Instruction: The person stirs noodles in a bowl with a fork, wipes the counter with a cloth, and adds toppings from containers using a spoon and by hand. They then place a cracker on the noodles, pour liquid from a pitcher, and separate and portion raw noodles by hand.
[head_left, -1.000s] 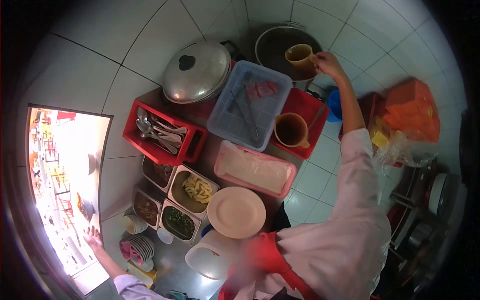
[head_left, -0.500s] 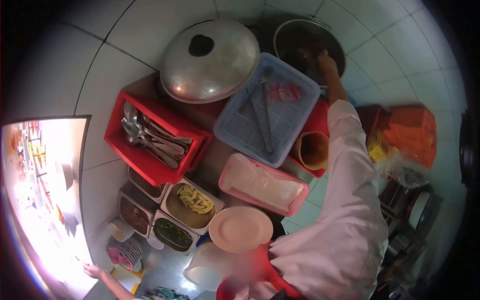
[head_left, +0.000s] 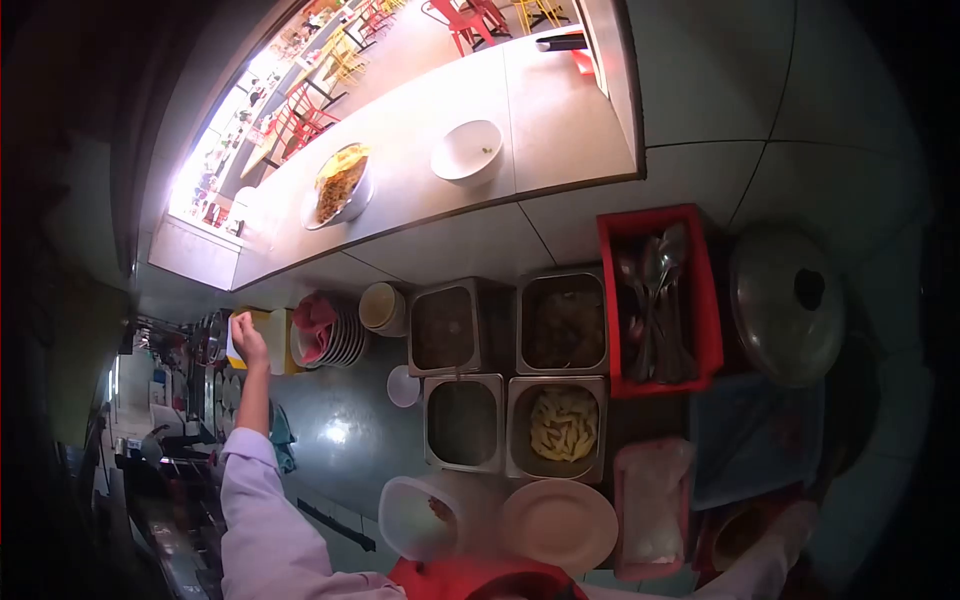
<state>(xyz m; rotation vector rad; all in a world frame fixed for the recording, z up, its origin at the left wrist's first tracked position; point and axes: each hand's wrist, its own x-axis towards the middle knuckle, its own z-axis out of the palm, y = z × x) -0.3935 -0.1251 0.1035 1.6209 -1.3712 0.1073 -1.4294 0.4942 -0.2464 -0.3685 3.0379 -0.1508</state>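
My left hand (head_left: 249,339) is raised at the left, its fingers curled closed, in front of a yellow and white box (head_left: 276,338) on the metal counter. Whether something small is in its grip is hidden. My right arm in a pale sleeve (head_left: 775,550) reaches into the dark lower right; that hand cannot be seen. Close to this arm lie a brown round-mouthed container (head_left: 738,535), a blue plastic basket (head_left: 752,440) and a pink tray (head_left: 630,470) with a pale lining.
Metal food pans (head_left: 455,420) stand mid-counter, one holding pale yellow strips (head_left: 563,425). A red cutlery box (head_left: 707,340) and domed lid (head_left: 785,320) lie right. Stacked bowls (head_left: 345,338), a plate (head_left: 558,525) and a tub (head_left: 400,515) surround them. The hatch ledge bears a food bowl (head_left: 345,190).
My view has swung left, towards the bright hatch. The left hand now shows more fully near the yellow and white box. My right hand, earlier at the large pot, has passed out of sight.
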